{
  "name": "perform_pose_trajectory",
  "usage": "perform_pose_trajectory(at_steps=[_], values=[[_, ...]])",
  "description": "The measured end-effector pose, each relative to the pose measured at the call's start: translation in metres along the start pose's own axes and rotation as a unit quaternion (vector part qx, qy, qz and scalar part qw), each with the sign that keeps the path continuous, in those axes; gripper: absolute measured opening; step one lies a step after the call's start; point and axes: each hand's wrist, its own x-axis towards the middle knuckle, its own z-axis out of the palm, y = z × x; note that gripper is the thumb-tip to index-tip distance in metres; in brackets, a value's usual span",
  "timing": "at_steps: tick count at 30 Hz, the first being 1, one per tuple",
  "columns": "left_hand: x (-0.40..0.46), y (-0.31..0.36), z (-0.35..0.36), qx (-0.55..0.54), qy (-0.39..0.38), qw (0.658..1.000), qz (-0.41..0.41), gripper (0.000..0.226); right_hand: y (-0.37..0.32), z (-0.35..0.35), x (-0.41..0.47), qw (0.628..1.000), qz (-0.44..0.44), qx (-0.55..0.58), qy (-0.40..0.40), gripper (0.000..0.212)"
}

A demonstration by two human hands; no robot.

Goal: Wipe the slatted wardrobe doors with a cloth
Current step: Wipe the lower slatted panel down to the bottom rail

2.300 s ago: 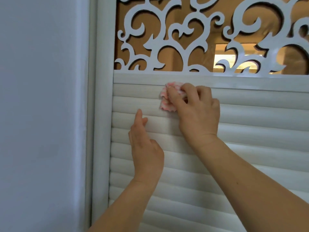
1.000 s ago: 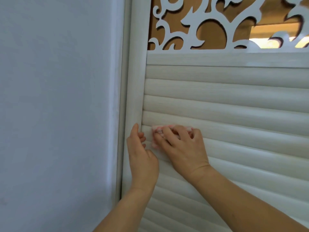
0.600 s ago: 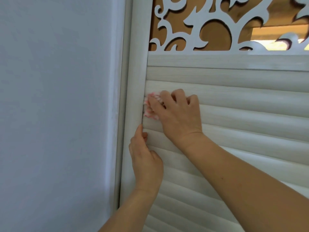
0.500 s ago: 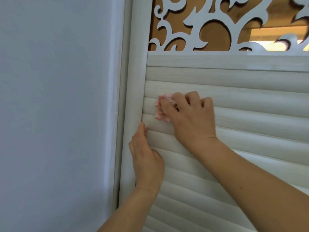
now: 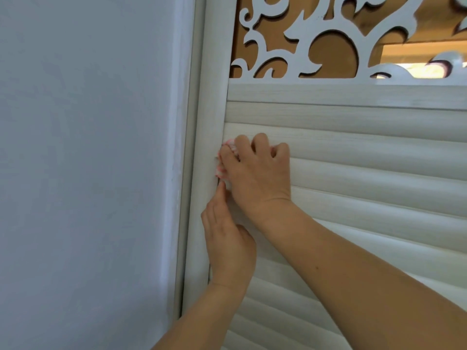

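The right hand (image 5: 255, 170) has its fingers curled round the pink cloth (image 5: 225, 157), jammed against the door frame (image 5: 209, 147) at the slats' (image 5: 366, 173) left end, so the only free run is rightward. The left hand (image 5: 227, 238) lies flat just below, fingers straight. Half a second ago the cloth was further right.

We see the right hand (image 5: 257, 173) curled round a pink-and-white cloth (image 5: 223, 160), pressing it on the upper slats of the slatted door (image 5: 366, 173) at its left end, against the rounded door frame (image 5: 208, 147). The left hand (image 5: 227, 238) rests just below, fingers straight along the frame edge. White scrollwork panel (image 5: 316, 36) above; plain wall (image 5: 88, 147) at left.
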Motion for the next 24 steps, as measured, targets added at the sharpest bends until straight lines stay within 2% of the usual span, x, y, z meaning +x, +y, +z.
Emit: perform_pose_trajectory(at_steps=[3, 7, 12, 16, 21, 24], values=[[-0.001, 0.005, -0.004, 0.021, -0.003, 1.000, -0.013, 0.074, 0.008, -0.003, -0.003, 1.000, -0.014, -0.009, 0.009, 0.034], [-0.004, 0.011, -0.006, 0.031, -0.011, 0.999, -0.007, 0.080, 0.033, -0.012, -0.018, 0.999, 0.002, 0.032, 0.030, 0.045], [-0.002, 0.016, -0.007, 0.027, -0.034, 0.999, 0.005, 0.079, 0.064, -0.026, -0.045, 0.999, 0.028, -0.001, 0.029, 0.043], [0.001, 0.016, -0.006, 0.020, -0.042, 0.999, 0.005, 0.080, 0.056, -0.022, -0.040, 0.999, 0.033, 0.005, 0.038, 0.042], [0.005, 0.012, -0.002, 0.035, -0.016, 0.999, 0.013, 0.076, 0.035, -0.016, -0.026, 1.000, 0.018, 0.011, 0.016, 0.048], [0.003, 0.018, 0.004, 0.038, -0.011, 0.999, 0.027, 0.076, 0.049, -0.022, -0.032, 0.999, 0.022, 0.017, 0.019, 0.049]])
